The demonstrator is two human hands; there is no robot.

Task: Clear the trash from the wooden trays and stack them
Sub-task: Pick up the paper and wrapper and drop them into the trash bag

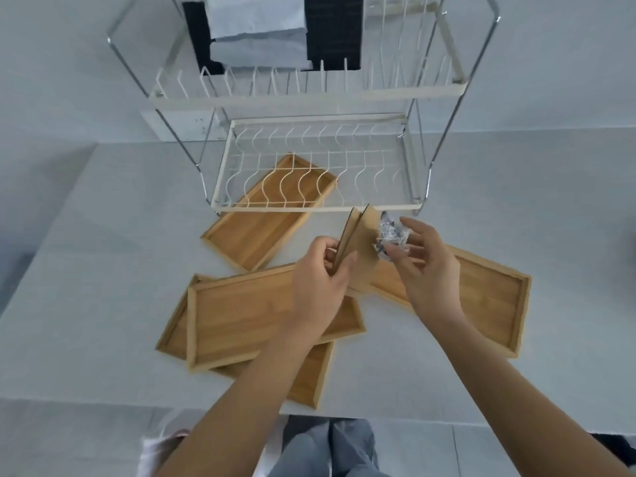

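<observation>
Several wooden trays lie on the white counter. One tray (pixel 254 232) reaches under the dish rack. Another tray (pixel 241 315) lies across a lower tray (pixel 306 376) at the front left. A fourth tray (pixel 488 297) sits at the right. My left hand (pixel 316 280) grips folded brown cardboard pieces (pixel 361 235) held upright above the trays. My right hand (pixel 426 266) pinches a crumpled silver-and-black wrapper (pixel 390 235) against the cardboard. The trays show bare wood inside.
A two-tier white wire dish rack (pixel 309 156) stands at the back of the counter, with dark and grey cloths (pixel 261 32) behind its upper tier. The counter's front edge (pixel 447 420) runs below the trays. My legs show beneath it.
</observation>
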